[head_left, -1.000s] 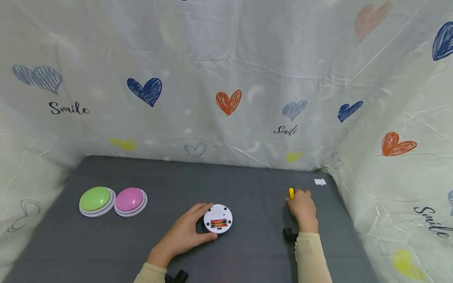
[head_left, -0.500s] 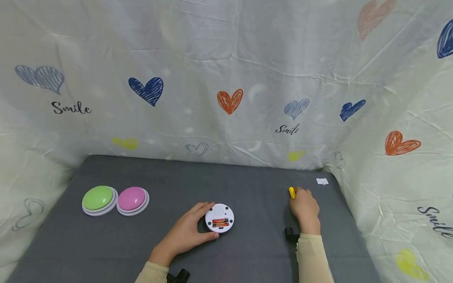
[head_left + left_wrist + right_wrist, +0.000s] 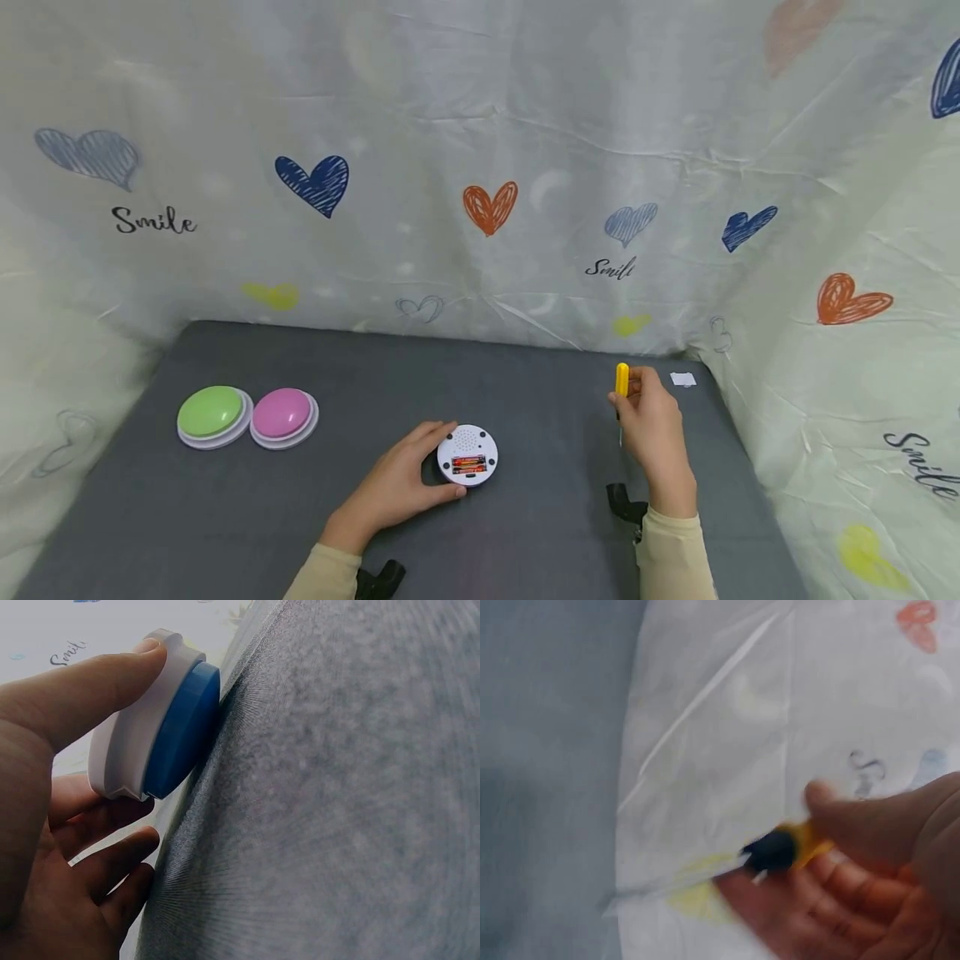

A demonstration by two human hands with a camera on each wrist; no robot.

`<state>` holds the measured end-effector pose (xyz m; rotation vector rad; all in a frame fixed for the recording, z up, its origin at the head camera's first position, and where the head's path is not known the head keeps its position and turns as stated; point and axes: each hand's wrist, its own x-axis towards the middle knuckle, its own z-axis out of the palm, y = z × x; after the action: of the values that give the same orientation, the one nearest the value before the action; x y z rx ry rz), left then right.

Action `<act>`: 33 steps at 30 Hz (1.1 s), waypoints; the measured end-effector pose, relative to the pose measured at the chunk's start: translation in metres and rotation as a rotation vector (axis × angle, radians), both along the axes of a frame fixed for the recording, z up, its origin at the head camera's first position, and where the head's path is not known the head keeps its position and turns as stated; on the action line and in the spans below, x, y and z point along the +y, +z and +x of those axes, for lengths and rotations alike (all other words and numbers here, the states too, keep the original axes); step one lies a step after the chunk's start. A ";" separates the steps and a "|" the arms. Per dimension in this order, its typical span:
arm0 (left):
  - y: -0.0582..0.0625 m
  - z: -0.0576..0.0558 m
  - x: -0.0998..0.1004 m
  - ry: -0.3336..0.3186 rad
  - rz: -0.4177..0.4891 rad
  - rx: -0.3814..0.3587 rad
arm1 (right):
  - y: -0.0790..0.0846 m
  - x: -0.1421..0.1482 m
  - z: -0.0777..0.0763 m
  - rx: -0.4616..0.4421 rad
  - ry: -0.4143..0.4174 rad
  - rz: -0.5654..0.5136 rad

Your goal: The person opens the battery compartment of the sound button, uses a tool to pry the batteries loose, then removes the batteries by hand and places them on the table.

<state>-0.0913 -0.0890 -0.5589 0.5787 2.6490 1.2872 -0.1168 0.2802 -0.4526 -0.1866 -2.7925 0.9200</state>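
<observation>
My left hand [image 3: 401,479] grips a round white button [image 3: 467,456] by its sides, thumb and fingers on opposite edges. Its underside faces up, showing two red batteries [image 3: 469,465] in an uncovered compartment. In the left wrist view the button's blue dome [image 3: 184,735] points down to the grey tabletop. My right hand [image 3: 656,425] pinches a screwdriver [image 3: 622,380] by its yellow handle, over the table's right side. In the right wrist view the black collar [image 3: 771,851] and thin metal shaft [image 3: 679,883] stick out past the fingers, blurred, the tip toward the table.
A green-domed button [image 3: 211,411] and a pink-domed button [image 3: 281,413] sit side by side at the left of the grey table [image 3: 420,379]. A small white piece [image 3: 682,379] lies near the back right corner. A heart-printed curtain [image 3: 405,167] hangs behind and along the sides.
My right hand has lifted and turned, bringing the screwdriver up with its handle upright and shaft pointing down. My left hand keeps its grip on the white button in the same place.
</observation>
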 end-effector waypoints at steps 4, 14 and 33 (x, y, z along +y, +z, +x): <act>-0.001 0.000 0.000 -0.001 0.007 0.003 | 0.002 -0.012 0.002 0.187 0.104 -0.147; -0.003 0.002 -0.002 -0.006 -0.005 -0.005 | -0.012 -0.049 0.008 0.345 0.310 -0.573; 0.000 -0.002 0.000 -0.019 -0.024 0.051 | -0.051 -0.103 0.026 0.290 0.420 -0.791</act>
<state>-0.0933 -0.0894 -0.5590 0.6408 2.6892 1.2493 -0.0906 0.1775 -0.5037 0.4096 -2.0936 1.9304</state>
